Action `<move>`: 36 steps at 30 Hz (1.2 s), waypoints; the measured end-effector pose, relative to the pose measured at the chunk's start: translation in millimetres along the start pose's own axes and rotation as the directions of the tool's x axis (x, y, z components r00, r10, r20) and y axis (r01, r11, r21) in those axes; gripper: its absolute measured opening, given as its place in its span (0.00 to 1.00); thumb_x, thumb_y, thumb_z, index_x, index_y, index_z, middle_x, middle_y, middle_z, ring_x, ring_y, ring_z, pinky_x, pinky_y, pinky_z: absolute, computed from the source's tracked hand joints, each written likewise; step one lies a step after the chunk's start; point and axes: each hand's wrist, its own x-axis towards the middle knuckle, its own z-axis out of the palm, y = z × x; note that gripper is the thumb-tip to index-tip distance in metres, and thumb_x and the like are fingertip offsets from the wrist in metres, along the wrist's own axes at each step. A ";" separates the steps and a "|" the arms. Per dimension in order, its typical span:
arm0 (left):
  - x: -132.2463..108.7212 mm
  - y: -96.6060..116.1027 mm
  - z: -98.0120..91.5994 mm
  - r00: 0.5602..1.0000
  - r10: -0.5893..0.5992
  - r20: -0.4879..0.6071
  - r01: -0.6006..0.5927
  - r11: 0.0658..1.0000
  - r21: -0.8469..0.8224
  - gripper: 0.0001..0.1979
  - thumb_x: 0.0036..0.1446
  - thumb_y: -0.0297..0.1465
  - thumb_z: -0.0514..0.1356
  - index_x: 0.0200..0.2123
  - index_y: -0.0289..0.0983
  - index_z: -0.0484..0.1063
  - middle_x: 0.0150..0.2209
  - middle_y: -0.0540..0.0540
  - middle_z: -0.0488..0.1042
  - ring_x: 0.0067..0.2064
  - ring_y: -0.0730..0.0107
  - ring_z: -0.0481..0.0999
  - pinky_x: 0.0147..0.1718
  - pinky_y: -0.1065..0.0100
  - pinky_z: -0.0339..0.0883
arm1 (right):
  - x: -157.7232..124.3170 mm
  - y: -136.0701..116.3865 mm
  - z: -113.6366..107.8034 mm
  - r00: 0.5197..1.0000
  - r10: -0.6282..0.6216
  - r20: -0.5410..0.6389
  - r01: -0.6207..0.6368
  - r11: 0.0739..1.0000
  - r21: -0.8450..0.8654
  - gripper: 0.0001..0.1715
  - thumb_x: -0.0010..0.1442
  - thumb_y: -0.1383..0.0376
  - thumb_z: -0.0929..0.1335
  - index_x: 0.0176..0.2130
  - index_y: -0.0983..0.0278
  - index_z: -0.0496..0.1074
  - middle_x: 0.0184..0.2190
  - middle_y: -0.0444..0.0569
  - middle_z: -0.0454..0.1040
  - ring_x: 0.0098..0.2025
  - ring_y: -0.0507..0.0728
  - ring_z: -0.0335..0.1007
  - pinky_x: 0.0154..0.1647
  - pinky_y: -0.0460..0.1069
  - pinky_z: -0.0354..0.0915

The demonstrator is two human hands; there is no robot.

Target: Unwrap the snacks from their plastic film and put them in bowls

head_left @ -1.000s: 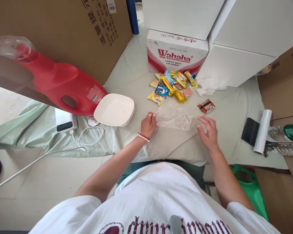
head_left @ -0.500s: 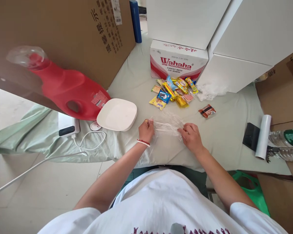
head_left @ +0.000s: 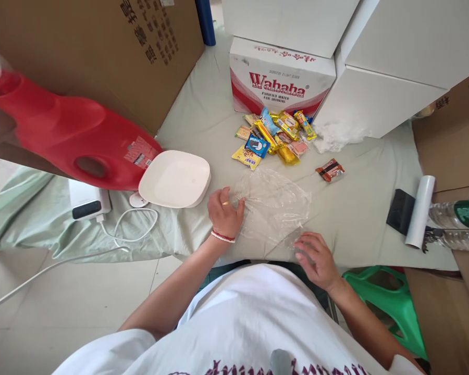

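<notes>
A clear, crinkled plastic bag [head_left: 273, 208] lies spread on the cloth-covered table between my hands. My left hand [head_left: 225, 212], with a ring and a red and white bracelet, rests at the bag's left edge, its thumb apart from the bent fingers. Close to the bag's lower right corner is my right hand [head_left: 316, 258], fingers loosely bent and apart from the thumb. Neither hand grips anything I can see. Beyond the bag is a pile of small wrapped snacks [head_left: 275, 133]. A single brown-wrapped snack [head_left: 330, 170] lies apart to the right.
A white dish [head_left: 174, 178] stands on the left before a red jug [head_left: 82, 135] and a power bank [head_left: 88, 200] with its cable. A Wahaba-style carton marked Wahaha [head_left: 277, 86] is at the back. On the right are a white roll [head_left: 420, 211] and bottles [head_left: 463, 213].
Both hands have let go of the gathered plastic bag, which now lies spread out. My right hand has drawn back toward me; my left has moved slightly left. The view has shifted.
</notes>
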 end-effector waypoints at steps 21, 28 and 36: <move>-21.2 -2.0 -2.7 0.841 0.292 0.455 -0.399 0.903 0.159 0.39 0.69 0.49 0.49 0.75 0.33 0.51 0.76 0.28 0.45 0.78 0.40 0.45 0.69 0.25 0.26 | 53.0 104.5 -19.8 0.817 0.376 -0.437 -0.507 0.829 -0.235 0.26 0.71 0.49 0.62 0.45 0.64 0.79 0.42 0.62 0.76 0.49 0.68 0.68 0.57 0.67 0.64; -25.2 2.0 -11.7 0.838 0.263 0.478 -0.395 0.897 0.199 0.42 0.67 0.53 0.52 0.76 0.36 0.51 0.77 0.30 0.46 0.78 0.36 0.41 0.67 0.21 0.26 | 74.7 63.0 22.6 0.831 0.502 -0.241 -0.507 0.861 0.045 0.21 0.63 0.47 0.69 0.33 0.60 0.77 0.34 0.52 0.77 0.38 0.61 0.68 0.45 0.57 0.67; -30.6 -1.2 -17.8 0.813 0.272 0.515 -0.420 0.886 0.196 0.43 0.64 0.57 0.55 0.75 0.42 0.55 0.77 0.30 0.42 0.78 0.35 0.39 0.65 0.20 0.24 | 84.2 91.7 -24.9 0.746 0.617 -0.249 -0.615 0.783 0.096 0.29 0.57 0.45 0.72 0.47 0.63 0.78 0.40 0.53 0.80 0.42 0.61 0.73 0.47 0.56 0.69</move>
